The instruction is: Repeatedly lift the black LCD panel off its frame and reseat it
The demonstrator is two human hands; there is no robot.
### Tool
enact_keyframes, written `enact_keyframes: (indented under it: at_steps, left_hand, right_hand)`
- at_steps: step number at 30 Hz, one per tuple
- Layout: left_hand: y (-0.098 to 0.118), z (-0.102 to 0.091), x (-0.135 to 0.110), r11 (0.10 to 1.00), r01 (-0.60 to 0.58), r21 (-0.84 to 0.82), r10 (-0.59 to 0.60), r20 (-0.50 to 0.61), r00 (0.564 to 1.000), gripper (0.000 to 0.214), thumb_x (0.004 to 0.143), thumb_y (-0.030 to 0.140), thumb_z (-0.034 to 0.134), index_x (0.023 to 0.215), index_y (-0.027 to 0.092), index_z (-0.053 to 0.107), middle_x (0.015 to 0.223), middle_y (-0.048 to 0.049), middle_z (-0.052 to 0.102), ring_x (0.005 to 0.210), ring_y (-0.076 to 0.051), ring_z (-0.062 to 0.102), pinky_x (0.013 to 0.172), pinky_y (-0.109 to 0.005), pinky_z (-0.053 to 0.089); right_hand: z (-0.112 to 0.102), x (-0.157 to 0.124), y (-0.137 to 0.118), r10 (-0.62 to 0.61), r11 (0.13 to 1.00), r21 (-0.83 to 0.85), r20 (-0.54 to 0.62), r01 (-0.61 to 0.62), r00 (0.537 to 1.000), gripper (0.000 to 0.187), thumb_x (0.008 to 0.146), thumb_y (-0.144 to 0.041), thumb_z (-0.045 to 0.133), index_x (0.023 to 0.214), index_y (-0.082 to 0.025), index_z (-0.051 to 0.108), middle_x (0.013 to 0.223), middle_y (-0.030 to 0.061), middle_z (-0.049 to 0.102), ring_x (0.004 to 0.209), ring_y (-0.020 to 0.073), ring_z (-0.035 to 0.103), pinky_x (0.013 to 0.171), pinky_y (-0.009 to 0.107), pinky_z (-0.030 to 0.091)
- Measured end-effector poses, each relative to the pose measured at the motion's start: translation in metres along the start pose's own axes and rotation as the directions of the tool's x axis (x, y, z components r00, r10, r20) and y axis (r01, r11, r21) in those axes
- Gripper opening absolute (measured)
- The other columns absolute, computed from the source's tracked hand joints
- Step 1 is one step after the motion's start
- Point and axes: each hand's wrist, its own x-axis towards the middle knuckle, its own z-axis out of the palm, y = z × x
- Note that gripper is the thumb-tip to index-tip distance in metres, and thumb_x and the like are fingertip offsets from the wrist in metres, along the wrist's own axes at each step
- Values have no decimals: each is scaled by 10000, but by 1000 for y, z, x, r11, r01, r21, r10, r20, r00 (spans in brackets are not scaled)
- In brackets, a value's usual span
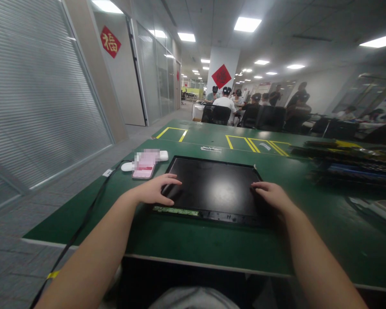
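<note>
A black LCD panel (212, 182) lies flat on the green table in front of me, its dark screen facing up and reflecting a ceiling light. Along its near edge, toward the left, runs a narrow green circuit board (176, 210). My left hand (156, 189) is at the panel's left edge, fingers stretched out over the screen and thumb spread apart from them. At the right edge, my right hand (272, 195) has its fingers extended onto the border; its thumb is hidden. Neither hand visibly wraps around the panel.
Left of the panel lie a phone (143, 168) and a white object (163, 155), with a black strap (93, 208) crossing the table edge. Dark stacked parts (350, 165) sit at the right. Yellow tape (241, 138) marks the far tabletop (206, 131); people sit beyond.
</note>
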Motion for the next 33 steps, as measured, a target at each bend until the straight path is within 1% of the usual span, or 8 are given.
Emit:
enact_keyframes:
  at_steps: [3,6,9,12,15,18,24,33]
  left_hand:
    - [-5,5,5,996,79,42,-73,-119,990,653,759,516,691,1334,217,615,1517,-152,447,1384,-340,431,1129,-458,351]
    - [-10,9,11,984,139,112,-107,-256,961,589,809,496,616,1286,151,648,1483,-184,483,1372,-347,442,1142,-473,329]
    - [-12,11,15,972,173,158,-118,-307,945,522,846,420,561,1265,125,660,1423,-192,553,1346,-335,480,1130,-465,353]
    - [-11,12,17,967,195,163,-138,-307,942,453,852,328,535,1242,146,678,1354,-165,626,1301,-317,536,1111,-444,390]
    - [-11,13,19,969,193,153,-132,-340,931,412,842,258,521,1199,163,705,1318,-137,660,1254,-308,582,1097,-437,412]
    - [-11,15,21,969,185,164,-119,-345,931,423,828,189,493,1187,156,712,1298,-126,676,1226,-296,606,1087,-419,427]
    - [-10,18,23,971,204,129,-150,-341,928,486,808,89,429,1195,166,712,1296,-93,683,1220,-255,615,1077,-367,437]
    - [-12,18,24,963,270,-21,-256,-398,881,577,710,1,419,1169,213,697,1189,-58,733,1117,-242,665,1012,-375,486]
  right_hand:
    - [-3,2,0,6,997,-82,-100,-14,995,350,824,-257,545,1092,-231,767,1156,54,721,1108,226,635,1002,316,446]
    - [-5,5,3,22,974,-217,-191,-64,981,355,807,-256,559,1086,-206,771,1186,109,692,1171,261,591,1033,357,421]
    - [-7,6,5,166,921,-324,-178,-217,970,379,806,-287,573,1123,-204,765,1134,144,701,1175,306,589,1021,411,429]
    - [-7,6,6,248,893,-357,-120,-275,961,414,820,-300,557,1174,-204,748,1142,139,711,1144,321,613,994,416,449]
    - [-6,5,8,260,915,-306,-55,-264,964,439,822,-286,543,1206,-193,732,1192,112,707,1102,302,641,930,372,488]
    - [-5,7,14,252,941,-235,-4,-245,968,408,792,-258,566,1145,-184,757,1164,102,721,1038,276,670,873,333,511]
    - [3,13,30,268,959,-92,-14,-268,963,380,697,-159,607,1030,-209,782,978,88,758,938,240,697,817,288,519]
    - [8,14,35,290,957,41,-28,-289,957,343,686,-105,578,965,-168,769,917,111,755,875,249,704,805,319,526]
